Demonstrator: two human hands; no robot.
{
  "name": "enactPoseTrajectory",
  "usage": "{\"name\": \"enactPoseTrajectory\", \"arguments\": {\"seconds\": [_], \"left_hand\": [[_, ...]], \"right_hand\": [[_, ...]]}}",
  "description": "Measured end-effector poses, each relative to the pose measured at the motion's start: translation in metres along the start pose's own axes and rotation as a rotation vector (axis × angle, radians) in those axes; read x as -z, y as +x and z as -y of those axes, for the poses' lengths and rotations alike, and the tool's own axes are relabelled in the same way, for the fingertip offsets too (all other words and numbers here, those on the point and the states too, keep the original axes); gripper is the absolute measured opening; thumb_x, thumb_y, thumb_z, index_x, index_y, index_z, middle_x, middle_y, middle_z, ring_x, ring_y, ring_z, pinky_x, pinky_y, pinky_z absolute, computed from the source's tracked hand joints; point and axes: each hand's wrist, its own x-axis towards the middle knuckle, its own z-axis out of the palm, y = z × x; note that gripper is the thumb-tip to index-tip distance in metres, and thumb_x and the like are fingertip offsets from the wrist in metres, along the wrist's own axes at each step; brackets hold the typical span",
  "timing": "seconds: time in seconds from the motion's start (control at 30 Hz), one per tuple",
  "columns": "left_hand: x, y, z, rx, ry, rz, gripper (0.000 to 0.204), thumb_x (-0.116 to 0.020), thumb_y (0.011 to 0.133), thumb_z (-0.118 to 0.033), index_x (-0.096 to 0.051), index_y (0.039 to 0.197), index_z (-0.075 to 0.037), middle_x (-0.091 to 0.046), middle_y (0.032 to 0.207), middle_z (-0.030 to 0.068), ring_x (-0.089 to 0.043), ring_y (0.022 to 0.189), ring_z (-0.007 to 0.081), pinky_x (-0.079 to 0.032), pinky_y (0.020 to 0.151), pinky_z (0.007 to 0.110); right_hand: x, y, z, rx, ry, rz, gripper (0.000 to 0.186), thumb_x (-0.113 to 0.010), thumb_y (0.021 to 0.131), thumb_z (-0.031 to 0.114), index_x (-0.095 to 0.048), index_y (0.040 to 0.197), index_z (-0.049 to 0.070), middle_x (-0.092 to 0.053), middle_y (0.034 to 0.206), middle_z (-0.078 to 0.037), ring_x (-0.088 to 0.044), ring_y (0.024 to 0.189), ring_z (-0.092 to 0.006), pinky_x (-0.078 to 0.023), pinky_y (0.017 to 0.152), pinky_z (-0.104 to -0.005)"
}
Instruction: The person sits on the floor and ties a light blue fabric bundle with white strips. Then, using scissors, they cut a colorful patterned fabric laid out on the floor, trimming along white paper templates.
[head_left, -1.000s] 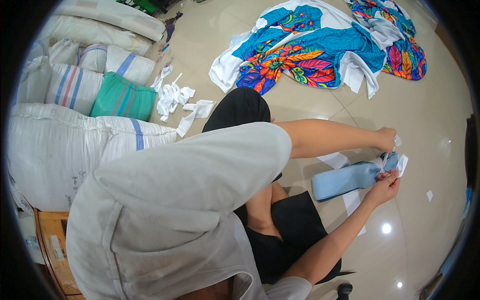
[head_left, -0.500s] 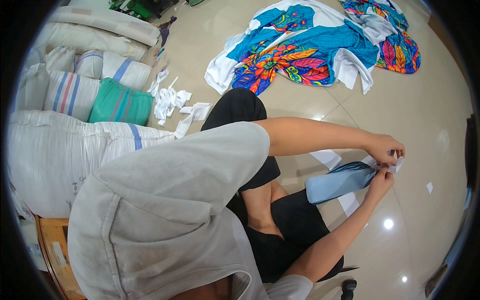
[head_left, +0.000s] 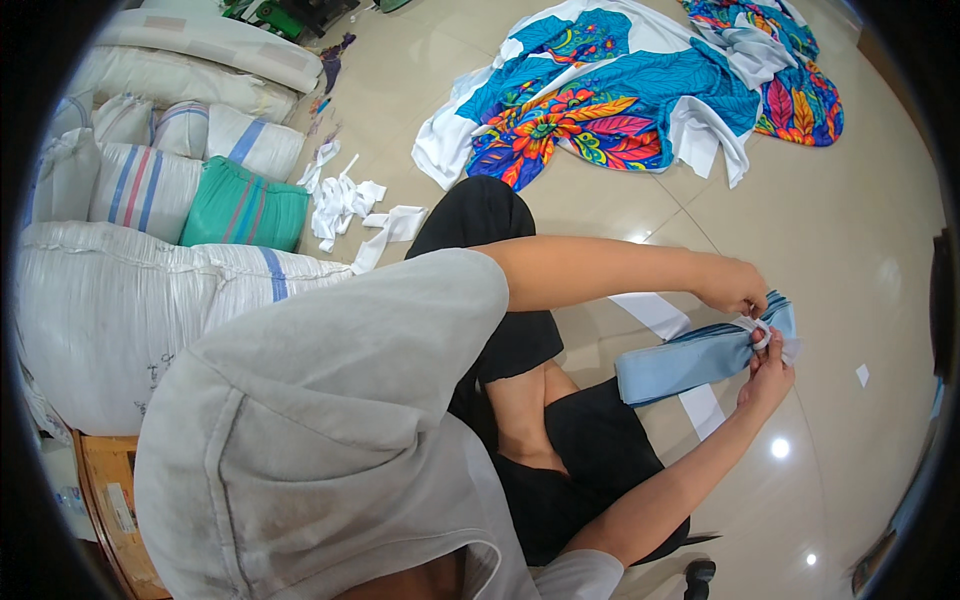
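Note:
A long, folded light blue fabric bundle lies on the floor beside my legs, with a white strip looped around its far end. My left hand is closed, fingertips pinched at the strip from above. My right hand grips the same strip from below, where it crosses the bundle; some of its fingertips are hidden by the white fabric. Two flat white pieces show on either side of the bundle.
Colourful printed fabric lies spread at the top. White scraps sit beside stacked white sacks and a green sack on the left, near a wooden box. A small white scrap is on the tiled floor.
My left hand has come back toward me and slightly down, after swinging over the bundle's far end. The white strip now forms a loop there; my right hand stays close to it.

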Motion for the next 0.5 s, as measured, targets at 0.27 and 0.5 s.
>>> {"name": "enactPoseTrajectory", "arguments": {"seconds": [0.27, 0.5], "left_hand": [[-0.011, -0.006, -0.029, 0.045, 0.341, -0.015, 0.027, -0.054, 0.080, -0.013, -0.063, 0.106, -0.018, -0.061, 0.090, 0.0055, -0.058, 0.086, 0.0238, -0.043, 0.074, 0.039], [-0.011, -0.005, -0.034, -0.136, 0.580, -0.176, 0.019, -0.056, 0.078, -0.017, -0.067, 0.094, -0.019, -0.059, 0.091, -0.0022, -0.052, 0.095, 0.0166, -0.036, 0.082, 0.036]], "right_hand": [[0.010, 0.001, -0.003, 0.015, 0.092, -0.020, 0.026, -0.061, 0.087, 0.012, -0.056, 0.103, -0.009, -0.062, 0.097, -0.013, -0.062, 0.083, -0.0139, -0.037, 0.055, -0.0210], [0.010, 0.000, 0.000, -0.040, 0.101, -0.039, 0.032, -0.060, 0.088, 0.015, -0.054, 0.109, -0.009, -0.062, 0.100, -0.012, -0.062, 0.090, -0.0141, -0.033, 0.054, -0.0211]]}}
